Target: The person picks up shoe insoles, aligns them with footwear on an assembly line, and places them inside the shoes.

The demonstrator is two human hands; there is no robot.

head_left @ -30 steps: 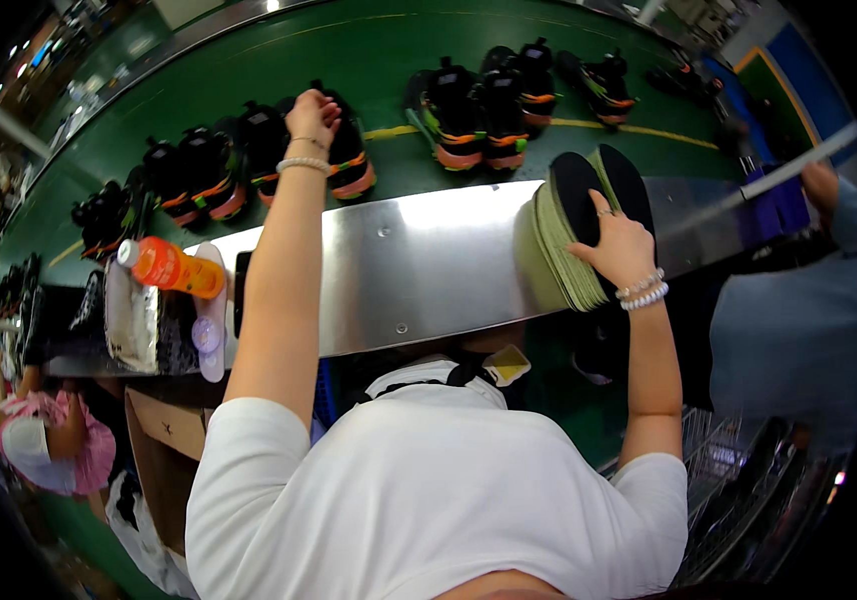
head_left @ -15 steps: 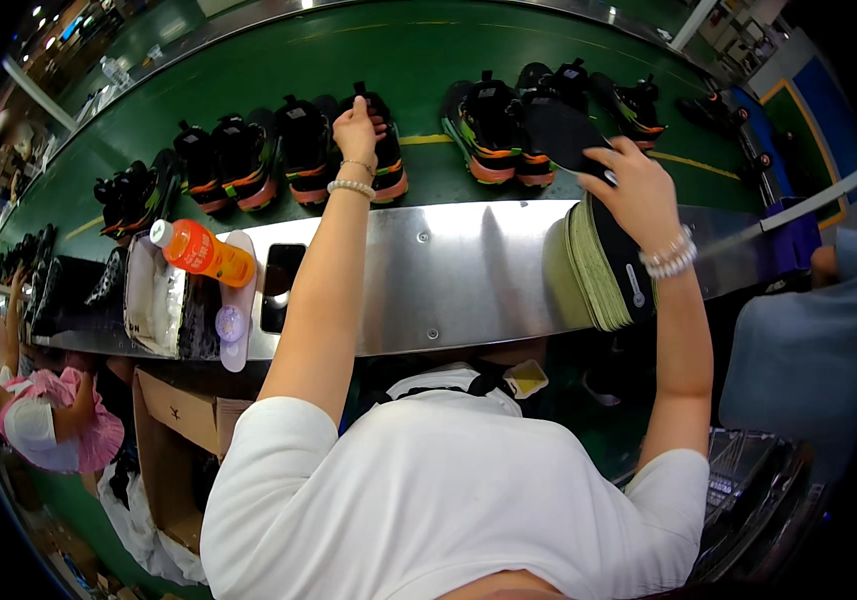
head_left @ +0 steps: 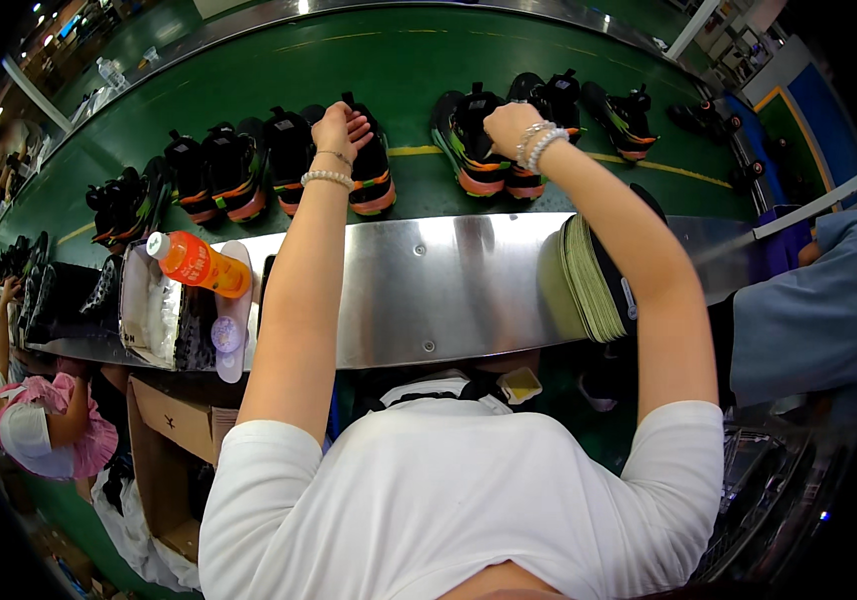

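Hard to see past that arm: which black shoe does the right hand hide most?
The shoe just below the right hand in the picture, showing little but its orange-trimmed heel; its left neighbour shows nearly its whole back.

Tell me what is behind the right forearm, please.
The insole stack shows partly: green edges at left, black tip at right. The stack's middle is covered, so what lies there cannot be seen.

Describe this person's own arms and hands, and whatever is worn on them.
Short white sleeves end above the elbows, leaving the forearms bare. Neither hand appears gloved. Near the left hand, the wrist carries a thin band and a pale beaded bracelet. Near the right hand sit a white beaded bracelet and a clearer-looking one.
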